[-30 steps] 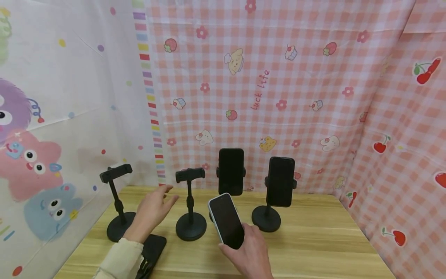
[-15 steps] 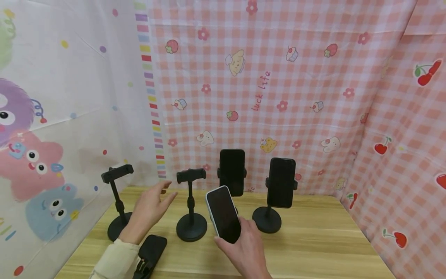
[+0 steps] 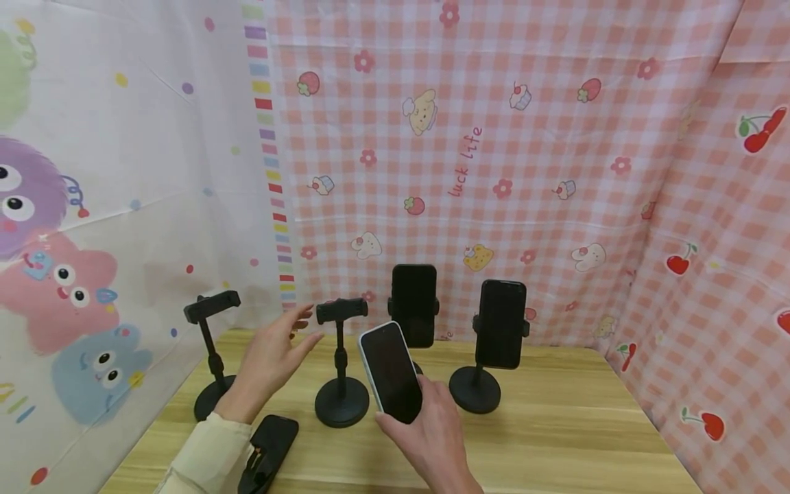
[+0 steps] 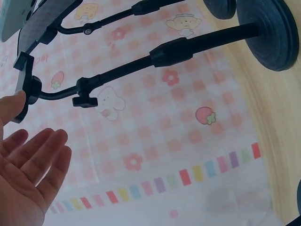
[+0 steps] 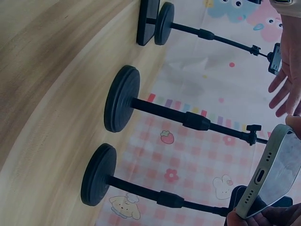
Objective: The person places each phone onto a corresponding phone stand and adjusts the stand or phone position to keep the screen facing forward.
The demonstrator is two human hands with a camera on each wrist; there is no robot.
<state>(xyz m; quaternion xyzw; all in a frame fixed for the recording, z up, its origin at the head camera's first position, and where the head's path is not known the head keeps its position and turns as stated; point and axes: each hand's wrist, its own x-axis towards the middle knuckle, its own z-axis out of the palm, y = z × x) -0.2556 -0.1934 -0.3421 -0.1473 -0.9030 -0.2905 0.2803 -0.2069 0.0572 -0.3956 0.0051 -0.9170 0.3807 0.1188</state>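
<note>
My right hand (image 3: 432, 429) grips a phone (image 3: 390, 374) with a pale frame by its lower end, the dark screen tilted up. The phone hangs above the wood-grain table, just right of a black phone stand (image 3: 341, 367) whose clamp holds nothing. My left hand (image 3: 268, 363) is raised left of that stand with its fingers loosely extended. In the left wrist view the left thumb (image 4: 11, 106) overlaps the stand's clamp (image 4: 24, 87); I cannot tell whether they touch. The pale phone's charging-port edge (image 5: 263, 176) shows in the right wrist view.
Two stands at the back right bear dark phones: one phone (image 3: 413, 305) behind the held one, another phone (image 3: 501, 322) farther right. A stand without a phone (image 3: 212, 343) stands far left. A black phone (image 3: 271, 446) lies by my left sleeve. Patterned cloths (image 3: 481, 158) enclose the table (image 3: 568, 425).
My right hand has carried the pale phone slightly left and upward, closer to the middle stand. My left hand has risen a little toward that stand's clamp.
</note>
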